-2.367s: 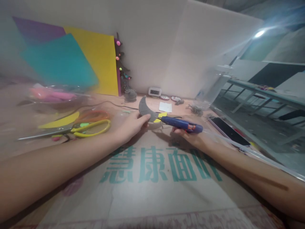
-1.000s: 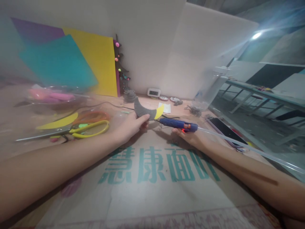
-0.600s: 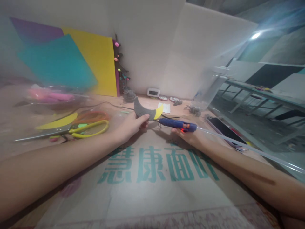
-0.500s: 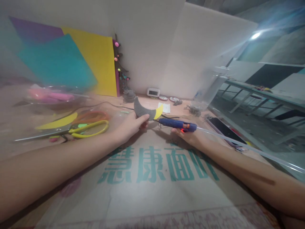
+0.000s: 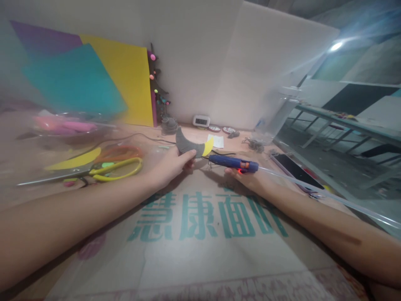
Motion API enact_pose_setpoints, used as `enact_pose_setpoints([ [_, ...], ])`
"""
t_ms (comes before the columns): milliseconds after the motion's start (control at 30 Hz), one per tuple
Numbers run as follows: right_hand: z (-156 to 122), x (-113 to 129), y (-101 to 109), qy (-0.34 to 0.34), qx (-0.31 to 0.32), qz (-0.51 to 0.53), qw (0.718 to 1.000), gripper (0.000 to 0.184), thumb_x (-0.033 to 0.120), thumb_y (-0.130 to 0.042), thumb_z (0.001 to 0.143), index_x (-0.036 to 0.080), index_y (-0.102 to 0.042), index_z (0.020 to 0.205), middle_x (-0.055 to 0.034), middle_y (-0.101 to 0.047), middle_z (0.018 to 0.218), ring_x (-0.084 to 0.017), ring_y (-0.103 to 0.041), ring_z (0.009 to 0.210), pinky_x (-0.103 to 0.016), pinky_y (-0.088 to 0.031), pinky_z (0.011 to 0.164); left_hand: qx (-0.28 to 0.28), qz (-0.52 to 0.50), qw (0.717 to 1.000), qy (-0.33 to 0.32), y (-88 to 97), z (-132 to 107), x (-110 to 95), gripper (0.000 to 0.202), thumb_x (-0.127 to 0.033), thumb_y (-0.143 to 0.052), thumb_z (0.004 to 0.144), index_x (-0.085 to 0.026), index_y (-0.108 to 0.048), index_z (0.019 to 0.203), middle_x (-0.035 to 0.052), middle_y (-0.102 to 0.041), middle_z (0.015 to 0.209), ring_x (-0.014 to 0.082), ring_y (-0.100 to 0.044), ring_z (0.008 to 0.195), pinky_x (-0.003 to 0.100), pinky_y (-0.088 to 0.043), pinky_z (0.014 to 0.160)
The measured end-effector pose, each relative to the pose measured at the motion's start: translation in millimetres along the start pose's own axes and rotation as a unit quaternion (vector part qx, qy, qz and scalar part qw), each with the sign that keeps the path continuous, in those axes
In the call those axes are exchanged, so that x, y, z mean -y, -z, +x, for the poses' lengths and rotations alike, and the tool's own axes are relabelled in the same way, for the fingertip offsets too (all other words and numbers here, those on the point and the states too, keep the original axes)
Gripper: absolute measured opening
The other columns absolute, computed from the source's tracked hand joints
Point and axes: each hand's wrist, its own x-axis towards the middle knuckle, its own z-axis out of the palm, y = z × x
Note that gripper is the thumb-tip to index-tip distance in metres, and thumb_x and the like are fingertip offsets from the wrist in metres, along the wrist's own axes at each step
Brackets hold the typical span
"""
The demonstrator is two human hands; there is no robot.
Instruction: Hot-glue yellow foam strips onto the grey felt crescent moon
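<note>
My left hand (image 5: pixel 171 166) pinches a grey crescent-shaped cutout (image 5: pixel 186 144) with a yellow crescent tip (image 5: pixel 208 148) showing behind its right end. It is held upright above the cardboard (image 5: pixel 200 246). My right hand (image 5: pixel 247 179) grips a blue glue gun (image 5: pixel 233 163), its nozzle pointing left at the yellow tip. A clear glue stick (image 5: pixel 313 190) trails out of the gun's back toward the right. A red light glows under the gun.
Yellow-handled scissors (image 5: pixel 103 168) and a yellow crescent scrap (image 5: pixel 73 160) lie at the left, behind them a clear bowl (image 5: pixel 67 127). Coloured sheets (image 5: pixel 94 79) lean on the wall. A small clock (image 5: pixel 201 121) stands at the back. A phone (image 5: pixel 296 171) lies at the right.
Since 2.4 s ago the cutout has been raised and tilted up, with the glue gun nozzle drawn slightly back from it. Over the last second both hands have stayed nearly still.
</note>
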Motion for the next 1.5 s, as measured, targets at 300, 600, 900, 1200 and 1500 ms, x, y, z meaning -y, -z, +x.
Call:
enact_pose_setpoints([
  [300, 1, 5, 2, 0.019, -0.009, -0.035, 0.999, 0.033, 0.056, -0.058, 0.076, 0.023, -0.065, 0.076, -0.0054, -0.068, 0.074, -0.025, -0.066, 0.072, -0.037, -0.056, 0.067, 0.008, -0.013, 1.000, -0.006, 1.8, 1, 5, 0.023, -0.036, -0.061, 0.082, -0.017, -0.054, 0.073, -0.0014, -0.055, 0.065, 0.0091, -0.050, 0.055, 0.021, -0.043, 0.053],
  [600, 3, -4, -1, 0.033, -0.027, -0.073, 0.996, 0.032, 0.055, -0.057, 0.078, 0.023, -0.063, 0.075, -0.0045, -0.067, 0.071, -0.024, -0.066, 0.070, -0.033, -0.055, 0.062, 0.011, 0.019, 1.000, -0.011, 4.1, 3, 7, 0.027, -0.041, -0.062, 0.081, -0.016, -0.056, 0.072, -0.0005, -0.057, 0.065, 0.0103, -0.053, 0.056, 0.022, -0.045, 0.055],
  [900, 2, 2, 2, 0.044, -0.021, -0.085, 0.995, 0.030, 0.051, -0.057, 0.081, 0.022, -0.065, 0.086, -0.0075, -0.070, 0.086, -0.027, -0.067, 0.086, -0.037, -0.055, 0.081, 0.006, -0.028, 1.000, 0.002, 0.5, -1, 4, 0.025, -0.038, -0.064, 0.081, -0.016, -0.055, 0.073, -0.0006, -0.057, 0.066, 0.0089, -0.051, 0.057, 0.021, -0.044, 0.056],
  [1200, 3, 7, 4, 0.032, -0.005, -0.017, 0.999, 0.034, 0.056, -0.057, 0.079, 0.024, -0.067, 0.084, -0.0052, -0.070, 0.080, -0.027, -0.068, 0.081, -0.041, -0.057, 0.078, -0.014, -0.047, 0.998, 0.024, 0.1, -2, 3, 0.025, -0.037, -0.069, 0.076, -0.016, -0.055, 0.073, 0.0002, -0.058, 0.066, 0.0090, -0.051, 0.057, 0.021, -0.046, 0.058],
  [1500, 2, 10, 6, 0.026, -0.005, 0.000, 1.000, 0.033, 0.053, -0.058, 0.079, 0.022, -0.069, 0.084, -0.0076, -0.072, 0.083, -0.030, -0.069, 0.086, -0.044, -0.057, 0.082, -0.002, -0.050, 0.998, 0.024, -2.4, -4, 0, 0.023, -0.035, -0.066, 0.078, -0.017, -0.052, 0.072, -0.0013, -0.055, 0.064, 0.0084, -0.050, 0.056, 0.020, -0.045, 0.056],
])
